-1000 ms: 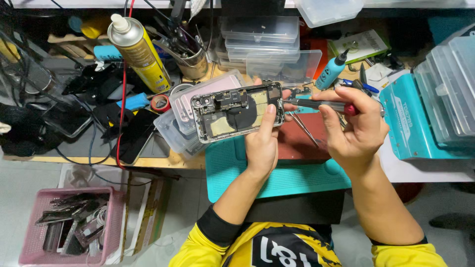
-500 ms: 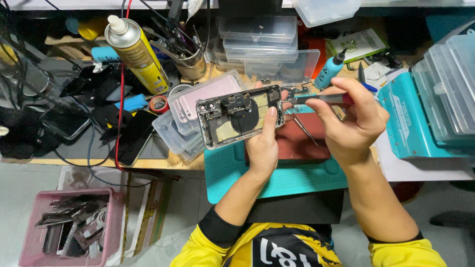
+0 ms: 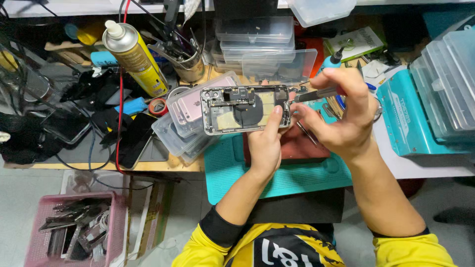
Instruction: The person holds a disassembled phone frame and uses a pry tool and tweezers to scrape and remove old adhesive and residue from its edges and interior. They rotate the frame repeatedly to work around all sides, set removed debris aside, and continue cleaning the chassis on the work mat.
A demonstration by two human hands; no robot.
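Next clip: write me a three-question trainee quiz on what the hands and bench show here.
1. True or false: the left hand holds the opened phone.
2. The right hand holds: A) spray can B) screwdriver C) tape roll
3. What colour is the basket on the floor?

Key: 1 true. 2 B, its tip at the phone's right end. 3 pink.

Opened phone [image 3: 245, 109]: back cover off, silver frame, insides facing up. Dark round coil in the middle, yellowish patches either side, black board along the top edge. Held level and lengthwise above the teal mat, propped from below at its right end.

Screwdriver [image 3: 316, 93]: slim, grey metal shaft, lying almost level, tip at the phone's upper right corner.
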